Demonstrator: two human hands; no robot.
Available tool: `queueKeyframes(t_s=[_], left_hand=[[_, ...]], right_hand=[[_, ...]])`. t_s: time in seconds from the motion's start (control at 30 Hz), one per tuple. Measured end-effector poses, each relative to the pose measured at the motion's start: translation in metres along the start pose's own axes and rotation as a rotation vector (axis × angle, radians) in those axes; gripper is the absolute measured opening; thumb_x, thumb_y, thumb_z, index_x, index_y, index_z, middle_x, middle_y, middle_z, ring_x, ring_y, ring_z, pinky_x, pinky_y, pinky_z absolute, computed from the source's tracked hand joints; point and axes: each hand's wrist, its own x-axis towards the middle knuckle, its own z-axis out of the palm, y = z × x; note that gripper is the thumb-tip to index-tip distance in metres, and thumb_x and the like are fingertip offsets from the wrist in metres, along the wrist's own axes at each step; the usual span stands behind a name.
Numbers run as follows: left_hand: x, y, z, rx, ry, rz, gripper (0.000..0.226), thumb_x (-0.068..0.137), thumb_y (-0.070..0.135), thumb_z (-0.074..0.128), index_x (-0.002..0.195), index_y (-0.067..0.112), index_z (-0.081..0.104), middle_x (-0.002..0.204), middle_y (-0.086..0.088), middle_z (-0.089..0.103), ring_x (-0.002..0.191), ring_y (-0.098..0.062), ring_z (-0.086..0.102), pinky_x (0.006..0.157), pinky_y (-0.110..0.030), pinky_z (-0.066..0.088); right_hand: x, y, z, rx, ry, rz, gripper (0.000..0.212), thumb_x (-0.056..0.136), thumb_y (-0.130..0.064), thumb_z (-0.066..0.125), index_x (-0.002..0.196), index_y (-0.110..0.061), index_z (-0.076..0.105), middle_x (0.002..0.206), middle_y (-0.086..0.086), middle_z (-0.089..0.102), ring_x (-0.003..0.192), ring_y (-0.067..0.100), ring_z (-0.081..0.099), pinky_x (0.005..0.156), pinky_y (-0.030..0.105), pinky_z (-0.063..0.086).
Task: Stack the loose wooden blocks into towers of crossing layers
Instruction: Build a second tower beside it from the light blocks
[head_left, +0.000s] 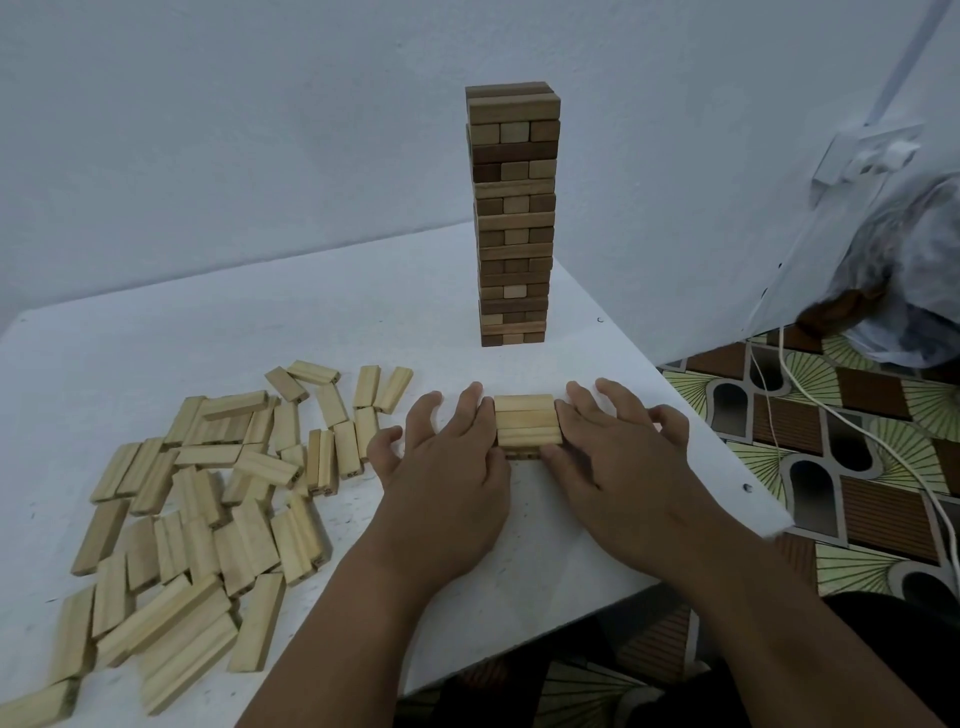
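The left hand (447, 457) and right hand (618, 457) lie on the table (208, 322) on either side of a low stack (527, 421), fingers fairly straight and pressed flat against its two ends, thumbs near its front edge; neither hand curls round a block. The stack shows three pale blocks side by side on top, long sides touching and running left to right, with the dark edge of a lower layer just visible beneath at the front; how many layers lie under them cannot be told. It sits near the table's right front edge, directly in front of the tower (513, 213). The tower stands upright further back, close to the wall (208, 130), built of darker and mixed brown blocks in crossing layers: rows showing three block ends alternate with rows showing one long side, roughly seventeen layers in all. To the left of the left hand lies the pile (208, 493) of loose pale blocks, several dozen, too overlapped to count exactly, some flat, some on edge, some leaning over others, spread toward the table's front left corner. Right of the table are a patterned floor (857, 467), two white cables (810, 405) and a plastic bag (904, 270)
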Motion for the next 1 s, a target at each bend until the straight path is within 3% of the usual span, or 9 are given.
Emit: queueKeyframes(t_s=[0.77, 1.0], left_hand=[[0.002, -0.003, 0.001, 0.001, -0.003, 0.010, 0.051, 0.103, 0.032, 0.020, 0.154, 0.032, 0.019, 0.163, 0.018, 0.008, 0.149, -0.013, -0.005, 0.117, -0.049, -0.001], [0.000, -0.004, -0.006, -0.127, 0.102, -0.009, 0.055, 0.095, 0.035, 0.018, 0.147, 0.033, 0.036, 0.160, 0.017, 0.023, 0.149, -0.013, 0.009, 0.116, -0.044, 0.005]], right_hand=[[-0.001, -0.003, 0.000, -0.007, 0.023, 0.008, 0.072, 0.088, -0.055, 0.008, 0.151, -0.029, 0.030, 0.160, -0.010, 0.023, 0.149, 0.015, 0.006, 0.114, 0.041, 0.004], [-0.004, -0.001, -0.009, 0.085, 0.105, 0.003, 0.077, 0.087, -0.063, 0.007, 0.152, -0.027, 0.029, 0.163, -0.010, 0.015, 0.150, 0.010, -0.002, 0.116, 0.038, 0.001]])
